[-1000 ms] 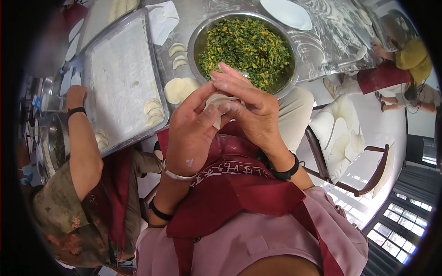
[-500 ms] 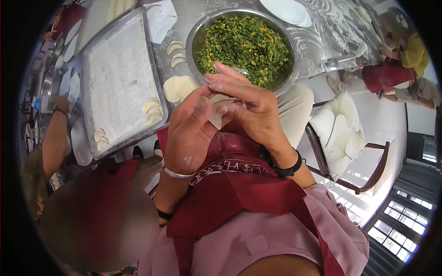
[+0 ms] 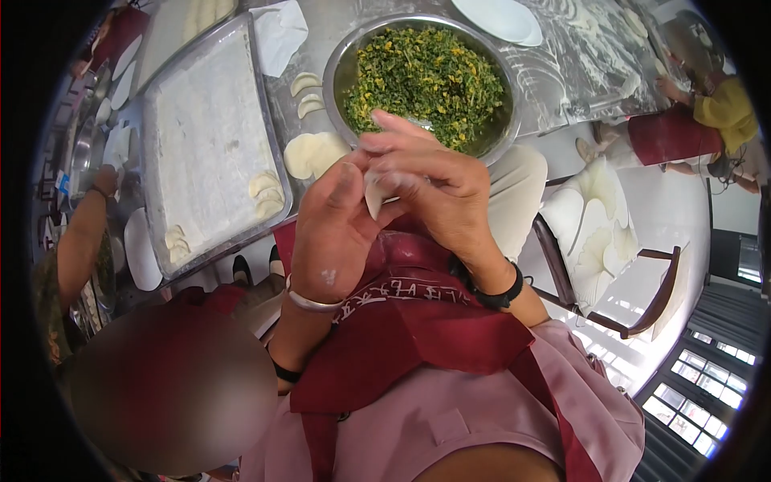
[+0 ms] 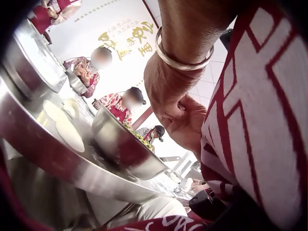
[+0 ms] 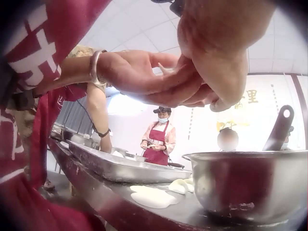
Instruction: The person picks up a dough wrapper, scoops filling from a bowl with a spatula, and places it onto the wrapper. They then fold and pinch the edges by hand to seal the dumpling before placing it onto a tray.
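Observation:
Before the apron, both hands pinch a folded dumpling (image 3: pixel 375 199) of pale dough. My left hand (image 3: pixel 324 237), with a silver bracelet, cups it from the left, its thumb beside the dough. From the right, my right hand (image 3: pixel 450 186) holds the edge between thumb and fingers, covering part of it. Beyond the hands stands a steel bowl (image 3: pixel 336 103) of chopped green and yellow filling (image 3: pixel 430 76). Flat round wrappers (image 3: pixel 317 155) lie left of the bowl, with two crescent dumplings (image 3: pixel 310 104) behind them.
A floured metal tray (image 3: pixel 209 136) at the left bears small dumpling groups (image 3: pixel 267 193) near its front corners. White plates (image 3: pixel 502 22) lie behind the bowl. Another person's arm (image 3: pixel 80 249) reaches in at far left. A chair (image 3: pixel 590 233) stands at right.
The dough between the hands has turned from a loose flap to a narrower crescent, the right fingers shifting along it. At left, the other person's arm moved farther left and their blurred head came into view.

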A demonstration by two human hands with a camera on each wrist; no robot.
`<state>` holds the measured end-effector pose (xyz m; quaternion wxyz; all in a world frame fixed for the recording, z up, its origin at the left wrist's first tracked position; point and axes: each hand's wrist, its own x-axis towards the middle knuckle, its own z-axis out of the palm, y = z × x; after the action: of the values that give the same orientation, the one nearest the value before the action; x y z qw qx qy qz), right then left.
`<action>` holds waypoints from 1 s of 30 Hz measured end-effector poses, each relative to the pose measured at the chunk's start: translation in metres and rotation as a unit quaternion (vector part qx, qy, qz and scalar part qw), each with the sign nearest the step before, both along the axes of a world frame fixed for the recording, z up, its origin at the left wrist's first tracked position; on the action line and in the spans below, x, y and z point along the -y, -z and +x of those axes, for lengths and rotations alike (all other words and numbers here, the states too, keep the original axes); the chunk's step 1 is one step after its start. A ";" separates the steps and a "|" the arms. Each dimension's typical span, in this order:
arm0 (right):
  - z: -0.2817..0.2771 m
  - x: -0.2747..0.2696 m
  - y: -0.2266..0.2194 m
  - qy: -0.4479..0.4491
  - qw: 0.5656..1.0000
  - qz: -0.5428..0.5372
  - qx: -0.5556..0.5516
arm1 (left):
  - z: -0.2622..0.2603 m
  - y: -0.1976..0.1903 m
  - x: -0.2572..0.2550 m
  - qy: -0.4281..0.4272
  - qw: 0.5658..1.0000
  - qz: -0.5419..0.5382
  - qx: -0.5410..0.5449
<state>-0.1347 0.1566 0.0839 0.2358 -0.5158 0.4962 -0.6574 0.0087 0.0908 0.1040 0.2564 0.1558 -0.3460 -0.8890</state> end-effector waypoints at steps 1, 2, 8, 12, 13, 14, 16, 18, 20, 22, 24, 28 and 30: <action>0.003 0.001 -0.001 0.024 0.999 0.002 0.047 | 0.000 0.002 0.001 -0.007 1.000 0.028 -0.009; 0.009 0.001 -0.002 0.048 0.994 0.004 0.094 | 0.000 0.005 0.001 -0.013 0.998 0.057 -0.019; 0.010 0.005 0.004 0.063 0.995 -0.008 0.071 | -0.005 0.009 -0.004 -0.038 0.998 0.052 -0.013; 0.004 0.002 0.000 0.023 1.000 0.009 0.007 | -0.007 -0.002 -0.009 -0.047 0.997 0.060 -0.015; 0.001 0.002 0.002 0.012 1.000 0.004 0.003 | -0.006 -0.002 -0.009 -0.042 0.997 0.063 -0.017; -0.002 0.002 0.004 0.001 1.000 -0.001 0.000 | -0.006 -0.002 -0.009 -0.039 0.997 0.067 -0.020; -0.004 0.001 0.004 -0.010 1.000 0.010 0.008 | -0.005 -0.002 -0.008 -0.027 0.997 0.068 -0.022; -0.003 -0.001 -0.002 -0.011 0.998 0.044 0.031 | -0.003 -0.002 -0.007 -0.014 0.998 0.064 -0.021; -0.004 0.000 -0.010 -0.025 0.999 0.035 -0.014 | -0.002 -0.002 -0.006 -0.009 0.998 0.062 -0.003; -0.008 0.000 -0.011 -0.049 0.997 0.026 -0.060 | -0.001 0.000 -0.006 0.003 0.998 0.060 0.003; -0.012 0.002 -0.009 -0.087 0.990 0.017 -0.108 | 0.000 0.006 -0.005 0.018 0.998 0.058 -0.005; -0.010 0.001 -0.003 -0.056 0.992 0.025 -0.114 | 0.000 0.006 -0.003 0.016 0.998 0.061 -0.001; -0.003 -0.004 -0.003 -0.016 0.996 0.043 -0.072 | -0.002 -0.001 -0.006 -0.015 0.997 0.071 0.023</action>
<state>-0.1382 0.1602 0.0873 0.2312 -0.5591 0.5314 -0.5929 0.0066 0.0971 0.1052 0.2503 0.1994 -0.2856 -0.9033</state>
